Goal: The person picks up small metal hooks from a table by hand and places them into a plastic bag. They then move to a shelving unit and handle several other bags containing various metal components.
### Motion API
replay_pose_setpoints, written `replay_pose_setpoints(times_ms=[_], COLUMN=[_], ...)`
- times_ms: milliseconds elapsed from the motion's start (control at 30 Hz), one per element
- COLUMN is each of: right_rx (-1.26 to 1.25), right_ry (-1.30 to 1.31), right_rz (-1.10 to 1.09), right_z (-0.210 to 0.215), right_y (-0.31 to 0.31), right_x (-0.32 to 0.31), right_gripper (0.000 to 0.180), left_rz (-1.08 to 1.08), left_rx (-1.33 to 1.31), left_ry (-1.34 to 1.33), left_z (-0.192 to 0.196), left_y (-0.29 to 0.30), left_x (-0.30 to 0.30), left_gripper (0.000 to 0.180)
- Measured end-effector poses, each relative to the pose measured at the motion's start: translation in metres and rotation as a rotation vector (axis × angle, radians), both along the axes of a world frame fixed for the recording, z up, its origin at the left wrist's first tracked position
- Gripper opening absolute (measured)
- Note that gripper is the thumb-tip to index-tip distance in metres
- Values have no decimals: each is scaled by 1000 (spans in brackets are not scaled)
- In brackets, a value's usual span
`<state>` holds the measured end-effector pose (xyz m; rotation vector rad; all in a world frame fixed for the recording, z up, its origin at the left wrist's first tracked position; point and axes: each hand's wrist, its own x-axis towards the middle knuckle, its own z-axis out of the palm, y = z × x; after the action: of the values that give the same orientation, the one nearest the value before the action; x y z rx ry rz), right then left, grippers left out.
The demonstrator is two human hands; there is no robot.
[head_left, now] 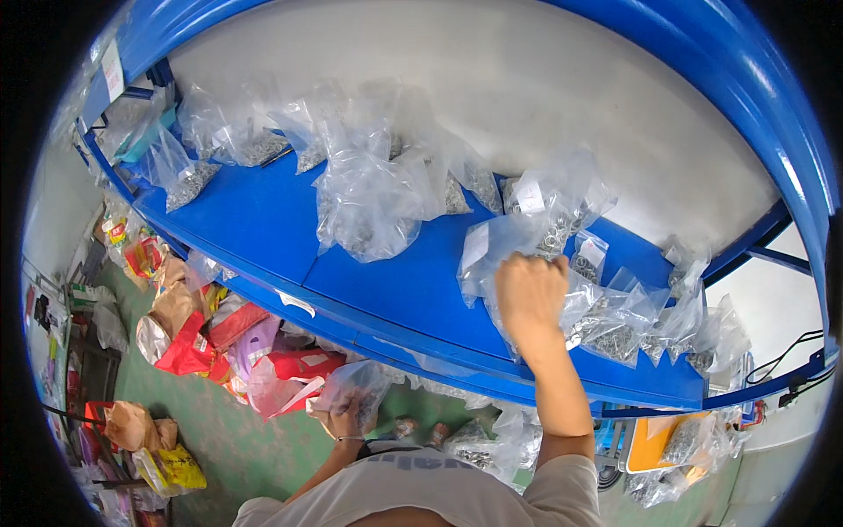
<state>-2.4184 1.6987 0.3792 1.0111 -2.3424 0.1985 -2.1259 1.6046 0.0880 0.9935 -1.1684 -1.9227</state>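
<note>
My right hand reaches over the blue shelf, its fingers closed at a clear plastic bag with a white label. Beside it stands another clear bag of metal rings, and a small labelled bag sits just to the right. My left hand is low, below the shelf's front edge, its fingers curled on a clear plastic bag. What that bag contains cannot be made out.
Several clear bags of small metal parts line the shelf's back, with more at its right end. Red and brown packages are heaped below left. An orange-topped stool with bags stands lower right.
</note>
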Motion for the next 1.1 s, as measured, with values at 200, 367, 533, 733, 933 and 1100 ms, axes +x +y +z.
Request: replay_pose_setpoints(times_ms=[200, 367, 533, 733, 933, 1100], right_rx=[-45, -55, -19, -108, -297, -818], right_ry=[-103, -138, -132, -92, -202, -261], right_rz=[-13, 57, 99, 135, 563, 166], right_z=[-3, 8, 10, 21, 12, -28], right_y=[31, 26, 28, 31, 47, 103], right_x=[-19, -18, -20, -3, 64, 81], right_gripper=[15, 16, 16, 22, 32, 23], left_rz=[26, 22, 57, 12, -112, -144], left_rx=[-195, -157, -28, 117, 19, 33], left_ry=[-231, -275, -34, 57, 109, 200], left_z=[36, 51, 25, -22, 21, -34], left_y=[14, 17, 13, 0, 1, -21], left_x=[-25, -39, -31, -29, -46, -42], left_gripper=[25, 23, 22, 25, 28, 30])
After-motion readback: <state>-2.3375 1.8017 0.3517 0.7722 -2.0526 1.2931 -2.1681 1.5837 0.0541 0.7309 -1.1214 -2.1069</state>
